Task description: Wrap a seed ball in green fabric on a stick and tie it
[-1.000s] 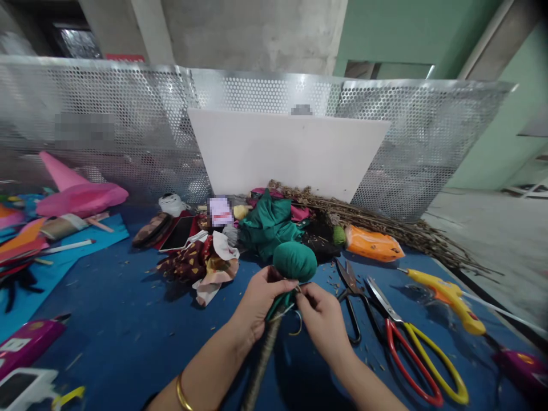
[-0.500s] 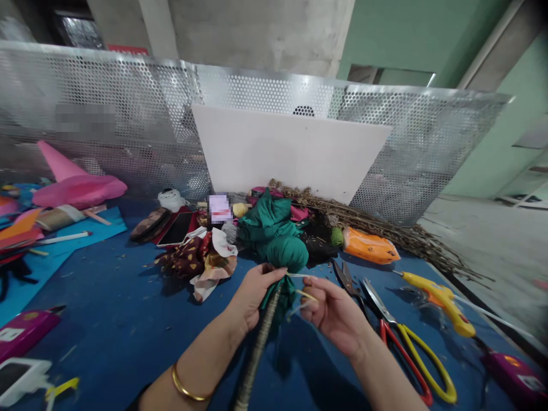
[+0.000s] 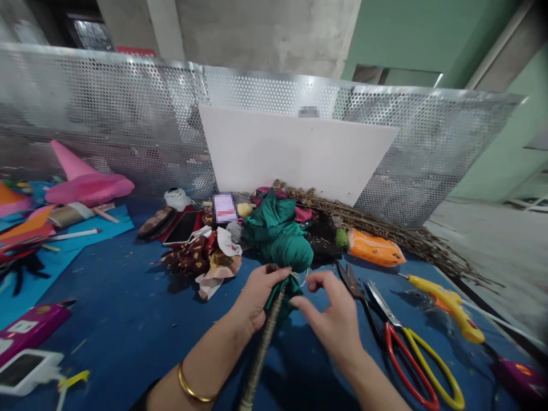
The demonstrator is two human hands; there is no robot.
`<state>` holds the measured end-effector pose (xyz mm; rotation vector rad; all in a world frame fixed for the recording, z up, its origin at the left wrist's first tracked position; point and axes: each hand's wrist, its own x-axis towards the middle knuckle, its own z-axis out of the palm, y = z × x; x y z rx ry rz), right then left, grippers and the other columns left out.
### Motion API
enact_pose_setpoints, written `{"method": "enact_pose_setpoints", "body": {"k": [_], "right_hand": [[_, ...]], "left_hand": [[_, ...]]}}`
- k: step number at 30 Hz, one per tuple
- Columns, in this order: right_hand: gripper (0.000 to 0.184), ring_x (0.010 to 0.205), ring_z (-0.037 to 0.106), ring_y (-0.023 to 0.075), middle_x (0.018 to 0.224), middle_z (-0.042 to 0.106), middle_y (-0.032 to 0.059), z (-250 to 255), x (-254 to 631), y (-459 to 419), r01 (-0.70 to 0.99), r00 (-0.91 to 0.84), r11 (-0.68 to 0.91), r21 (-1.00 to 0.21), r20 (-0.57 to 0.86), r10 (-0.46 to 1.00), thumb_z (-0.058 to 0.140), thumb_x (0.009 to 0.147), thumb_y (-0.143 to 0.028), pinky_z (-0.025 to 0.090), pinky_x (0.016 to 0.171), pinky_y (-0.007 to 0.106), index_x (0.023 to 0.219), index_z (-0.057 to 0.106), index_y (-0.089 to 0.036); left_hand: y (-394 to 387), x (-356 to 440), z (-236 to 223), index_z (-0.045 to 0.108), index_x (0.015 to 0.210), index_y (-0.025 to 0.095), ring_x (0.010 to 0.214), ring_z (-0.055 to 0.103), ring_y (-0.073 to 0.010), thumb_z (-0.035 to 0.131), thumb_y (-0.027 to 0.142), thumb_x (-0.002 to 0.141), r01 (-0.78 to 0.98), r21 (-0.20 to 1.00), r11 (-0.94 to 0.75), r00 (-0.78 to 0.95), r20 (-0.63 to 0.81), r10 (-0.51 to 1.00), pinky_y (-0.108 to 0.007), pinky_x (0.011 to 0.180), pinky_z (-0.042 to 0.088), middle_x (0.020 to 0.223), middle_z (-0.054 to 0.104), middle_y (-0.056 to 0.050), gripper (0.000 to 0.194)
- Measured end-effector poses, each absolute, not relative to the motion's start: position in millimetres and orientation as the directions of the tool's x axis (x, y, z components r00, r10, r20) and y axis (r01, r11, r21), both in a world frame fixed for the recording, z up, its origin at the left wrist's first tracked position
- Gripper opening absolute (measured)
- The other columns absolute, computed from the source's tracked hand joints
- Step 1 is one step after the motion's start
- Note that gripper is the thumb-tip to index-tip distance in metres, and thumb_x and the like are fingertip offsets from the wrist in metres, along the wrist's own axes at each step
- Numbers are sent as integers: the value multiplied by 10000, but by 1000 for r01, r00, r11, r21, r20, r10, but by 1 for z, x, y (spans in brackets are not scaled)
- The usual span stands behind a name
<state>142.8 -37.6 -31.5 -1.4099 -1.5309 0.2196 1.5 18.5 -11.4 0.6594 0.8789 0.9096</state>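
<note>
A bundle of green cloth (image 3: 287, 251), rounded into a ball, sits at the top of a stick (image 3: 268, 348) wound in cord. My left hand (image 3: 260, 294) pinches the gathered neck of this cloth where it meets the stick. A thin pale string (image 3: 302, 279) hangs at the neck, just right of my left fingertips. Right of it, my right hand (image 3: 331, 311) is open, thumb and fingers apart, with nothing visible in it. Whether its fingers touch the loose string I cannot tell.
Dark scissors (image 3: 353, 279) and red-and-yellow-handled scissors (image 3: 405, 331) lie right of my hands, beside a yellow glue gun (image 3: 449, 302). Patterned cloth scraps (image 3: 192, 256) lie left. Behind stand dried stems (image 3: 363, 211) and a white board (image 3: 295, 148). A pink hat (image 3: 89, 185) is far left.
My right hand has let go of the string, and its fingers have spread. The string now curls loosely by the neck. My left hand keeps its pinch; the view has shifted slightly.
</note>
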Motion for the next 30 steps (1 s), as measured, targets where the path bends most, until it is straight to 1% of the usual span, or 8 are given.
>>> {"method": "enact_pose_setpoints", "body": {"k": [2, 6, 10, 13, 15, 19, 23, 30], "right_hand": [[258, 730, 532, 199, 764, 593, 16, -37, 133, -38, 636, 155, 266, -724, 457, 876, 717, 695, -398, 401, 698, 317, 826, 577, -226], [172, 709, 523, 171, 722, 584, 5, -43, 132, -32, 447, 232, 248, -860, 379, 896, 540, 839, -354, 386, 678, 280, 759, 601, -215], [215, 657, 460, 143, 655, 526, -17, -42, 141, -27, 179, 325, 132, -975, 185, 927, 564, 810, -379, 360, 615, 249, 720, 619, -191], [212, 668, 444, 138, 668, 523, -17, -41, 143, -25, 123, 341, 109, -986, 145, 929, 578, 793, -379, 352, 620, 246, 731, 632, -184], [214, 661, 435, 134, 659, 515, -20, -40, 143, -25, 136, 336, 110, -985, 150, 930, 568, 797, -373, 343, 614, 244, 720, 627, -183], [230, 640, 429, 130, 637, 501, -24, -37, 144, -26, 192, 332, 114, -975, 173, 927, 539, 810, -370, 333, 599, 241, 701, 611, -181], [260, 610, 450, 132, 615, 507, -26, -41, 146, -26, 320, 352, 101, -942, 217, 911, 489, 842, -380, 334, 567, 239, 711, 602, -186], [185, 748, 557, 167, 789, 625, 21, -46, 147, -29, 761, 245, 159, -629, 505, 827, 461, 888, -294, 385, 714, 283, 814, 598, -195]], "left_hand": [[18, 3, -12, 601, 687, 111, 525, 575, -101, 813, 226, 558, -391, 805, 447, 311, -341, 887, -199, 535, 450, 585, 619, -4, 274], [16, 5, -12, 607, 718, 122, 466, 570, -123, 783, 252, 609, -366, 765, 530, 373, -401, 837, -243, 510, 473, 549, 617, -1, 245], [16, 7, -15, 612, 765, 127, 435, 563, -128, 722, 287, 697, -326, 741, 587, 422, -442, 792, -247, 484, 478, 534, 614, -2, 206], [16, 7, -15, 604, 756, 135, 435, 555, -122, 708, 316, 716, -317, 743, 589, 431, -440, 788, -239, 475, 480, 530, 603, 4, 213], [16, 6, -13, 604, 768, 135, 445, 558, -127, 725, 315, 692, -299, 757, 581, 448, -426, 786, -247, 468, 486, 554, 609, -1, 230], [14, 6, -9, 607, 905, 140, 470, 586, -142, 726, 106, 590, -205, 852, 482, 392, -380, 838, -259, 483, 500, 611, 643, -1, 339], [13, 9, -11, 637, 935, 130, 481, 574, -123, 651, 160, 682, -103, 932, 348, 311, -303, 901, -234, 484, 482, 658, 663, -17, 255], [18, 8, -21, 670, 903, 141, 594, 598, -132, 599, 286, 752, -5, 979, 204, 250, -196, 948, -244, 586, 475, 862, 699, -58, 221]]}}
